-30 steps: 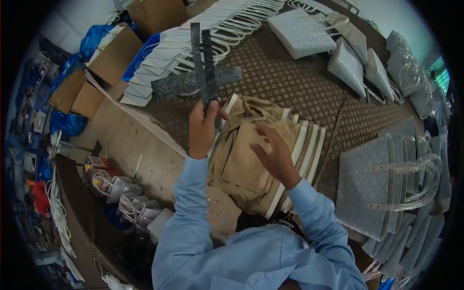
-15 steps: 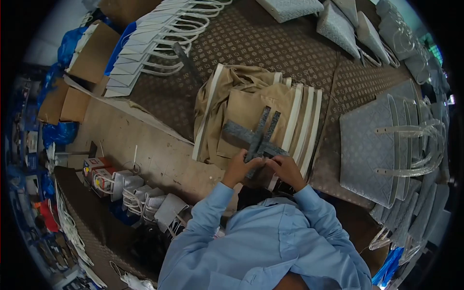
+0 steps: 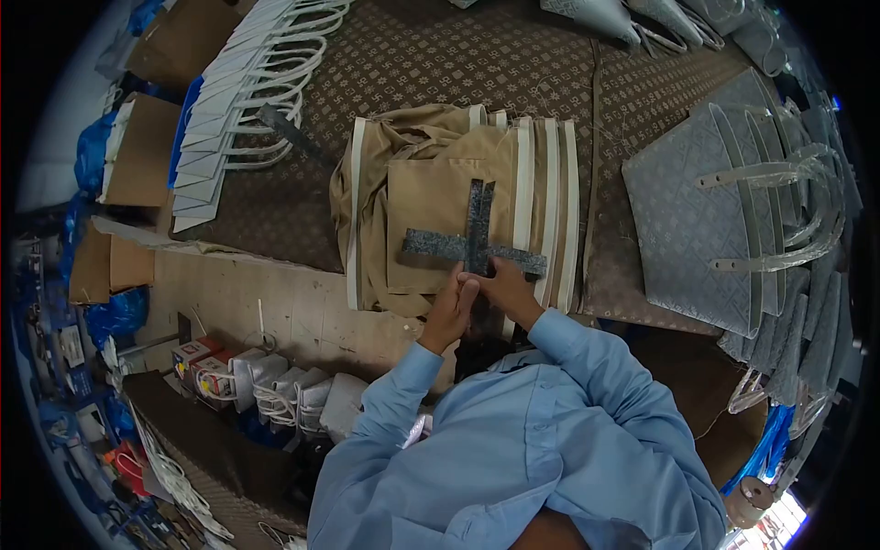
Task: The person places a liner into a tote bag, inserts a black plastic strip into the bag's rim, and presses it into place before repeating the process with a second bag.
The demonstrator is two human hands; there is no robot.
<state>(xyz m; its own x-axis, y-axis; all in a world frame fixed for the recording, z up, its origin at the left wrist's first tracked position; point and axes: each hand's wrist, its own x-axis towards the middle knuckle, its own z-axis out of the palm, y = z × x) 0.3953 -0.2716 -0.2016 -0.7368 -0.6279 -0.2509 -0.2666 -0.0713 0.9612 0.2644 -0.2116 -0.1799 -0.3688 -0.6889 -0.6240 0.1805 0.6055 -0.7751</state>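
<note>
While your left hand [image 3: 447, 312] and right hand [image 3: 510, 291], nearly closed, pinch the dark strips [image 3: 478, 220] at their near end, the lengthwise pair points forward from both; crosswise pieces spread left and right just ahead.

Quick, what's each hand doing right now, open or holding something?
Left hand: closed, holding the dark strips at their near end.
Right hand: closed at that same end, apparently sharing the grip.
</note>
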